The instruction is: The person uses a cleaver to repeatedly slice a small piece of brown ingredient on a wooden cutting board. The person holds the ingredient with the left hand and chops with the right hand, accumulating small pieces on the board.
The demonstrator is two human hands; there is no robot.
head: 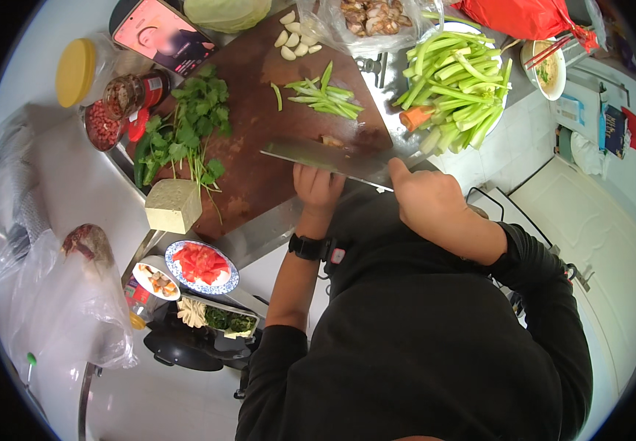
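My right hand (431, 195) grips a cleaver (318, 159), its broad blade held across the near part of the brown cutting board (251, 110). Below the blade is my left hand (318, 187), fingertips hidden behind the metal, so what they touch does not show. A small brownish piece, perhaps ginger (332, 141), shows just beyond the blade. Farther up the board lie sliced green strips (329, 99) and several peeled garlic cloves (297, 37). Cilantro (191, 121) spreads over the left side, near a block of tofu (173, 205) at the board's corner.
Celery stalks (455, 82) fill a plate at right, with a carrot piece (416, 117). A bag of meat pieces (375, 19) and a phone (163, 36) border the board's far side. Left stand jars (136, 93), a plate of chopped tomato (202, 264) and a plastic bag (70, 297).
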